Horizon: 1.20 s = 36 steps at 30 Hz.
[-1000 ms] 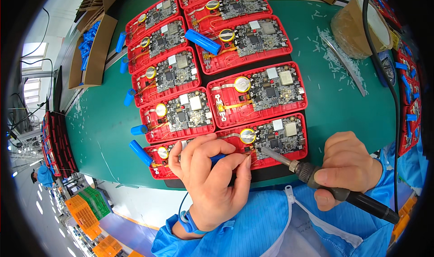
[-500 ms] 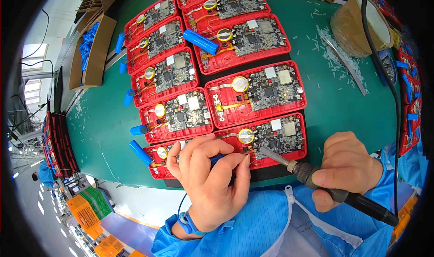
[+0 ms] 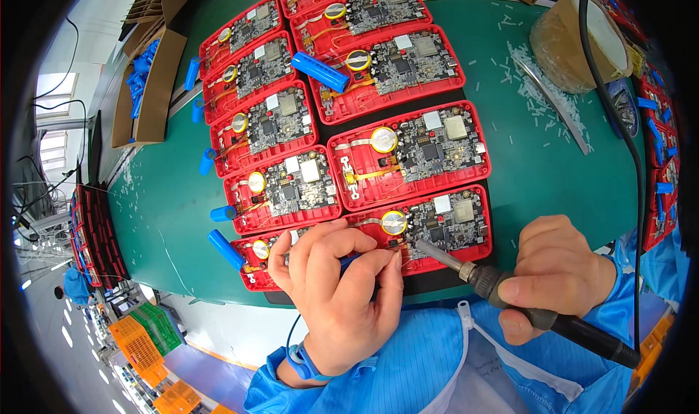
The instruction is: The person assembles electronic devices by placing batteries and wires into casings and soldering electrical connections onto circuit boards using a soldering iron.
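Observation:
In the head view, my right hand (image 3: 557, 276) grips a soldering iron (image 3: 539, 313) by its dark handle. Its metal tip rests over the lower left edge of the circuit board (image 3: 455, 221) in the nearest right red case (image 3: 477, 252); whether it touches the board I cannot tell. My left hand (image 3: 342, 276) is closed over the case's left end, thumb and forefinger pinched beside the tip, near thin wires. A blue cylindrical battery (image 3: 349, 259) shows partly between its fingers; the rest is hidden. Above the board's left end lies a yellow-rimmed coin cell (image 3: 394, 222).
Two columns of red cases with boards (image 3: 408, 152) stretch away over the green mat (image 3: 167, 217), blue batteries (image 3: 227, 250) beside the left column. To the right are tweezers (image 3: 557, 108), clear tube bits, a tape roll (image 3: 582, 42) and a hanging black cable (image 3: 619, 123). A carton (image 3: 153, 93) of blue batteries stands far left.
The cases sit very slightly further left in the picture. Both hands keep almost the same pose, and the iron's tip has shifted a touch left and down.

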Motion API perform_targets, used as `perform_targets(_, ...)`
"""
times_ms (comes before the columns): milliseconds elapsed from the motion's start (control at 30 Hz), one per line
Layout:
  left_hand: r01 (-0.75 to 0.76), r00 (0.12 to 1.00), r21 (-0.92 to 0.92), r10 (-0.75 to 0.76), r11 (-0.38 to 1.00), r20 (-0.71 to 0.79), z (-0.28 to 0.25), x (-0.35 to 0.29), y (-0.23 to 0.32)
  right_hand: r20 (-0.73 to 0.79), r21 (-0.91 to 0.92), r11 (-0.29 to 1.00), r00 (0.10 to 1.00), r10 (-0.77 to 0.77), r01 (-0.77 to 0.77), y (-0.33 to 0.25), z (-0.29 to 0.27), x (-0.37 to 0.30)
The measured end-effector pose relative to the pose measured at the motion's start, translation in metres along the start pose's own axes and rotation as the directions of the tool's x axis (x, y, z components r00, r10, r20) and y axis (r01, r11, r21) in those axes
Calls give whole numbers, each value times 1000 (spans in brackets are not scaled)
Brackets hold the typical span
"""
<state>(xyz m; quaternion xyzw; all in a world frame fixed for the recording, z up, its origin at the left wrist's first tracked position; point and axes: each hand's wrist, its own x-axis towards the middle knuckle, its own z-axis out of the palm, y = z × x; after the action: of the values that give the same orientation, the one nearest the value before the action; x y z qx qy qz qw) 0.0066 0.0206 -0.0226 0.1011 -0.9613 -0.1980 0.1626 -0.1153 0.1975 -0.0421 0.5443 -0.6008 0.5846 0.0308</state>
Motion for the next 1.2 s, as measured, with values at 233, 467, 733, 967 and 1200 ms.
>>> perform_targets(233, -18, 1000, 28, 17, 999, 12, -4, 1, 1, 27, 7, 1000, 999, -30, 30, 1, -4, 1)
perform_targets(467, -21, 1000, 2, 21, 1000, 12, -3, 1, 2, 26, 59, 998, 999, -40, 39, -1, -13, 0)
perform_targets(733, 36, 999, -12, -36, 999, 9, -2, -3, 0, -30, 36, 998, 998, -49, 50, 2, -4, 0)
perform_targets(967, -16, 1000, 9, 16, 1000, -2, -3, 0, 2, -56, 9, 1000, 998, -21, 22, -1, 1, 0)
perform_targets(1200, -13, 1000, 4, 13, 1000, -2, 0, -1, 1, -42, 4, 1000, 999, -13, 13, 0, 2, -1)
